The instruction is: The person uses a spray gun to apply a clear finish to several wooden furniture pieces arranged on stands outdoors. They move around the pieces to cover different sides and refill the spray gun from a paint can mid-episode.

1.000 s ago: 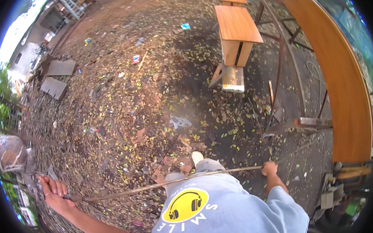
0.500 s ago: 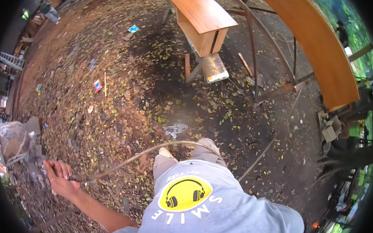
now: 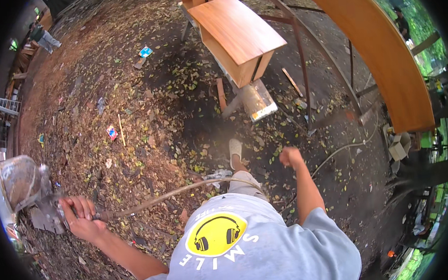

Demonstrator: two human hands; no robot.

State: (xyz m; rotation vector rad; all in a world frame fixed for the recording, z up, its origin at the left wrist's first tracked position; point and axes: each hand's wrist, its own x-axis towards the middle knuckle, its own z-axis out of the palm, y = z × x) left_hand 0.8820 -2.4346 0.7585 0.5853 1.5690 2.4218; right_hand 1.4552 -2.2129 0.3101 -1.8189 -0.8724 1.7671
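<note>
At the left, my left hand (image 3: 81, 216) is closed round the handle of a spray gun (image 3: 50, 207). Its cloudy see-through cup (image 3: 19, 183) has brownish contents and sits beyond my fingers. From the handle a hose (image 3: 161, 196) runs in front of my waist. My right hand (image 3: 291, 158) is raised ahead of me, its fingers curled into a loose fist with no object showing in it. Beyond it stands a wooden cabinet (image 3: 236, 28) with a glossy brown top, propped off the ground. Neither hand touches the cabinet.
A long orange-brown board (image 3: 381, 55) rests on a metal frame (image 3: 300, 50) at the right. The hose continues over the ground (image 3: 343, 148) on that side. Fallen leaves, wood strips (image 3: 121, 130) and litter lie about. A person (image 3: 44, 38) stands far left; another (image 3: 402, 24) far right.
My right hand has come into view. One foot has stepped forward and the view has shifted. The left hand still grips the spray gun, whose cup now shows more clearly.
</note>
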